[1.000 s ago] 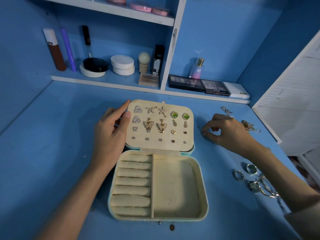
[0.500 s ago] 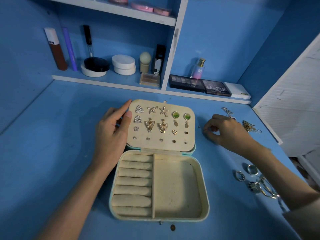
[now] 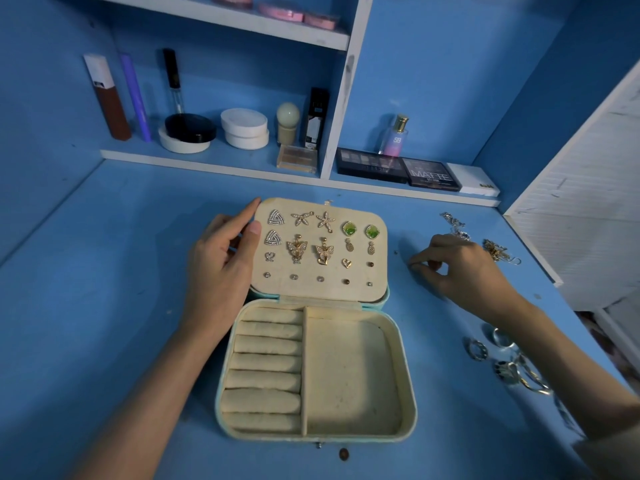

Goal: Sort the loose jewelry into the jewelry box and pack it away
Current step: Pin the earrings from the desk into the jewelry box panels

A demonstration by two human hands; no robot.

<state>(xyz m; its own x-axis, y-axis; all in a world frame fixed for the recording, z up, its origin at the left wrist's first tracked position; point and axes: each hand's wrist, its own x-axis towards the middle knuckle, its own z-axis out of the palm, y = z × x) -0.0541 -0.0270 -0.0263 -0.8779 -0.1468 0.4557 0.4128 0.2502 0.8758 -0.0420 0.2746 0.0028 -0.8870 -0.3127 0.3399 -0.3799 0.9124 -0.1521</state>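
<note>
Head view, box: the mint-green jewelry box with cream lining [image 3: 409,393] lies open in the middle of the blue worktop [image 3: 104,271], its lid [image 3: 306,291] tipped back towards the shelf.
Left hand: the left hand [image 3: 221,268] grips the lid's left edge, thumb on the inner face and fingers behind it, most likely to keep the panel propped and steady while pieces are pinned in.
Right hand: the right hand [image 3: 460,268] rests on the worktop right of the lid, fingertips drawn together near a tiny stud [image 3: 396,252]. I cannot tell whether they pinch anything.
Hands: well apart, with the lid between them.
Lid panel: sparkly earrings [image 3: 297,249] are pinned in rows, with triangles, starfish, green stones, butterflies, pineapples and small studs.
Base: the cream ring rolls [image 3: 266,365] on the left and the open compartment [image 3: 349,375] on the right show nothing in them.
Loose jewelry: silver rings [image 3: 478,349] and tangled chains [image 3: 497,251] lie on the worktop right of the box, close to the picking hand.
Stage: earrings look largely placed; rings and chains are not yet sorted.
</note>
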